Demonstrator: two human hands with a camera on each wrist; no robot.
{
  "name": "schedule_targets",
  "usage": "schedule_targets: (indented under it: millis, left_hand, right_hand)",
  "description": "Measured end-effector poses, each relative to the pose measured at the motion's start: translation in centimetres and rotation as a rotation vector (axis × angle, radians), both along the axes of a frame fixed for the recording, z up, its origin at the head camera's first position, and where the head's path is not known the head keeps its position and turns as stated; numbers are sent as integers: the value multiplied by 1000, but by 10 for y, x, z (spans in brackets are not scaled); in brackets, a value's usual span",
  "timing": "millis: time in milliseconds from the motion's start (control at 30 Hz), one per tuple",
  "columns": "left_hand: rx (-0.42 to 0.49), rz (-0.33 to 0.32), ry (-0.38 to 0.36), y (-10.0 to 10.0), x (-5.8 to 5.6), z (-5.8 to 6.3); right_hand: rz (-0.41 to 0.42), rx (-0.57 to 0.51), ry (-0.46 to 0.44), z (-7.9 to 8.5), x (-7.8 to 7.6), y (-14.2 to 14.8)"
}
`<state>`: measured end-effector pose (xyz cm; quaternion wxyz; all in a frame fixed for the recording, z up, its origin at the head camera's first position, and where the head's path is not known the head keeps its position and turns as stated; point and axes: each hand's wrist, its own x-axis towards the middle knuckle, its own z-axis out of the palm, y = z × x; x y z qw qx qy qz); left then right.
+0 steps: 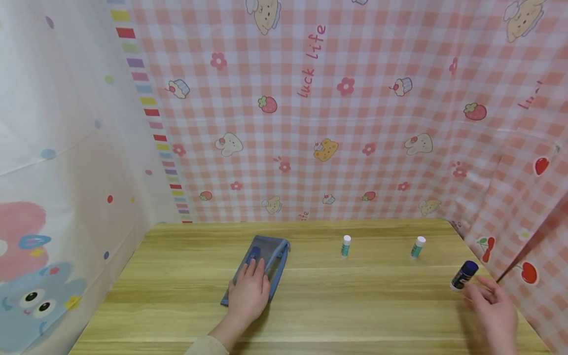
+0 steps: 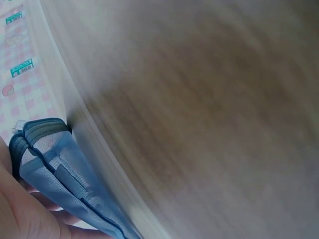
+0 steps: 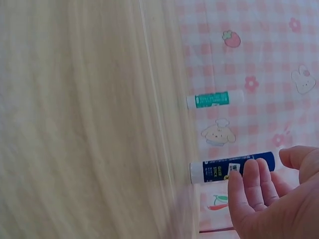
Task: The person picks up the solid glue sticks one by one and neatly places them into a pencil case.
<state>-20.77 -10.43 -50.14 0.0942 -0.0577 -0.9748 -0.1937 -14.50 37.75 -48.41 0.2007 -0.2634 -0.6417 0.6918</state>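
A blue mesh zip pouch (image 1: 267,241) lies on the left half of the table, with a dark blue shape showing through its mesh. Across its top rests my left hand (image 1: 249,293), fingers extended. The left wrist view shows the zipped side of the pouch (image 2: 65,169) beside the fingers. At the right, a navy glue stick (image 1: 464,275) with a white base stands upright. My right hand (image 1: 493,308) is right beside it; in the right wrist view, loosely bent fingers overlap the glue stick (image 3: 217,170), and the thumb is apart from them near the cap end.
Two small green-and-white glue sticks stand upright farther back, one near the middle (image 1: 345,246) and one to its right (image 1: 417,247). The wooden table (image 1: 337,315) meets a pink checked cloth (image 1: 310,172) behind it. Printed cloth also hangs at both sides.
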Motion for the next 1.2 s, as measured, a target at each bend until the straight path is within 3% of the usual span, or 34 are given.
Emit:
schedule_targets:
  millis: [233,433,633,967,1200]
  left_hand:
    - [-1,2,0,0,0,0]
    - [1,3,4,1,-1,-1]
    - [0,5,4,0,0,0]
    - [3,-1,31,0,0,0]
    - [3,3,44,0,-1,-1]
  right_hand:
    - [-90,37,-53,1,-5,9]
    - [-114,164,-78,-2,-9,16]
    - [-86,132,-25,-5,-17,17]
    - [-23,265,-160,-4,-29,15]
    - [-18,259,-166,-7,-32,15]
